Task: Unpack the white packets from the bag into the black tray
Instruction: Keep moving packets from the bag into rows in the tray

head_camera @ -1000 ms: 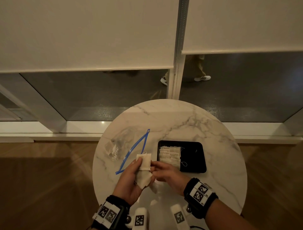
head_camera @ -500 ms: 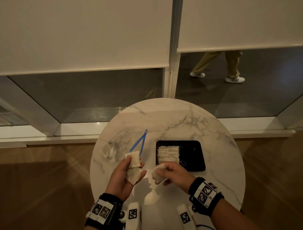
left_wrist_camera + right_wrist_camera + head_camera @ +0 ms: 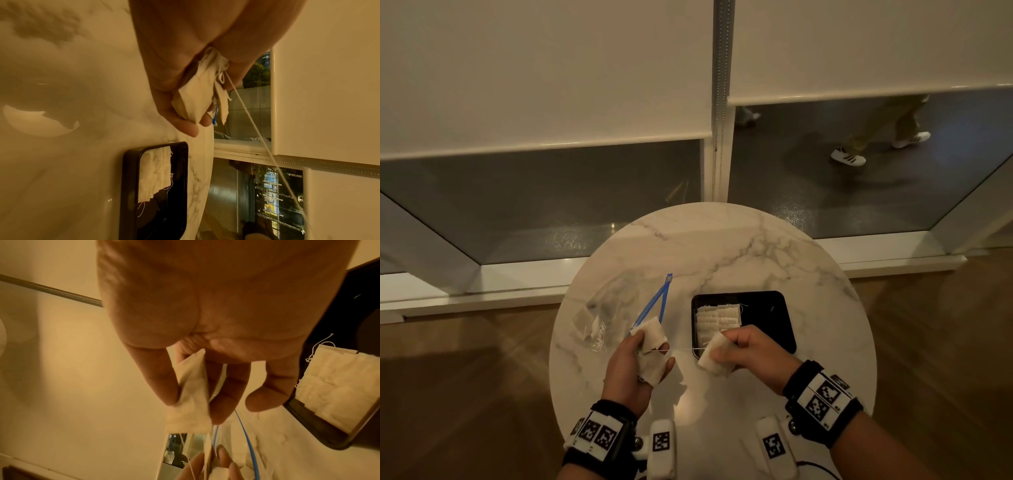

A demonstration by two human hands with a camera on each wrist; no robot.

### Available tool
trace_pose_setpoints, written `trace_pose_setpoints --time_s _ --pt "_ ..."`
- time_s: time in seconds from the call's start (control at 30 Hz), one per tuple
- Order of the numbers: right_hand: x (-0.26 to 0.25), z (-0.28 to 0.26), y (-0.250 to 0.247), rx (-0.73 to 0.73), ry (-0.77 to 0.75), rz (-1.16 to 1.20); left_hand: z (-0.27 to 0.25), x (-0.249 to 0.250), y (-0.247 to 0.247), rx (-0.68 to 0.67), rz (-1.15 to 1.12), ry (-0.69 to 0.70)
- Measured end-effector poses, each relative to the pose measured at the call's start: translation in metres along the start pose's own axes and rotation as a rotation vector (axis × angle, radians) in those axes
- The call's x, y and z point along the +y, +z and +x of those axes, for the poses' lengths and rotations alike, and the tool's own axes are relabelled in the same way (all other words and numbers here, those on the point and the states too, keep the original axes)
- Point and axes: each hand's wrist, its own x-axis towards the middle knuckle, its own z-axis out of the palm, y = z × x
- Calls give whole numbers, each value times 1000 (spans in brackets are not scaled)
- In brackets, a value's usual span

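Note:
My left hand holds a small stack of white packets above the round marble table; in the left wrist view the same packets sit pinched between thumb and fingers. My right hand pinches one white packet just left of the black tray; the right wrist view shows that packet between thumb and forefinger. A thin white string stretches taut between the two hands. Several white packets lie in the tray's left part. The clear bag with its blue zip edge lies flat on the left.
The table's near edge lies just under my wrists. Behind the table a window with lowered blinds runs across. A person's legs and white shoes pass outside the glass at the upper right. Wood floor surrounds the table.
My hands have drawn apart: the right hand pulled one packet off the left hand's stack and moved right, toward the tray. A string now stretches between them.

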Motion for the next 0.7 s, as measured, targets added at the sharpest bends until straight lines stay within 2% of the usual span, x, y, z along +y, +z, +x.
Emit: trace_pose_setpoints --time_s 0.13,0.23,0.4,0.57,0.7 --pt "-10 -4 -1 -67 -32 -16 7 0 2 -5 -5 -28" --pt "-24 -9 -2 -130 -47 -5 11 4 4 -56 -59 -90" --pt "-46 -15 -4 -167 -90 108 19 6 6 -107 -146 -161" --pt "-54 -12 -10 -148 -103 264 18 5 14 -152 -127 -160" --pt "-61 -14 -20 -100 -159 463 19 4 13 -151 -116 -233"
